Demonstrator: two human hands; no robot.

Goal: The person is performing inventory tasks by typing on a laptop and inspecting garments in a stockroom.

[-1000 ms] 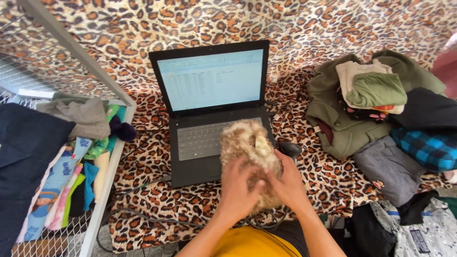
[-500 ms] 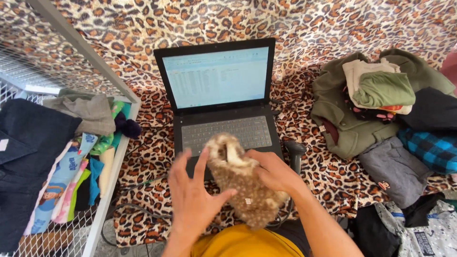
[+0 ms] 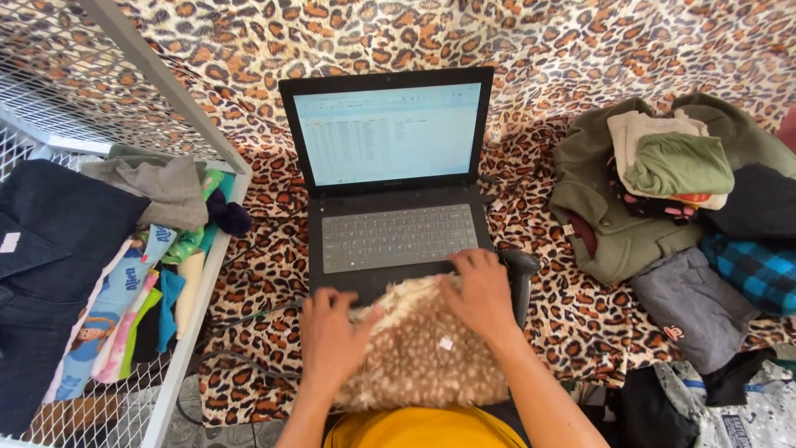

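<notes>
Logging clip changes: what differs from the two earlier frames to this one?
The spotted fuzzy garment, earlier held up bunched in front of the laptop, now lies lowered and spread flat before the keyboard. The left hand and right hand, which gripped it, now press flat on top. The laptop, the clothes pile at right and the wire bin at left stayed put.

Fuzzy spotted garment (image 3: 427, 348) hides the laptop (image 3: 390, 207) front edge and touchpad. Screen rows too small to read. Black device (image 3: 520, 270) right of laptop half hidden behind right hand (image 3: 481, 290). Clothes pile (image 3: 688, 207) right of laptop cut off by the edge.
</notes>
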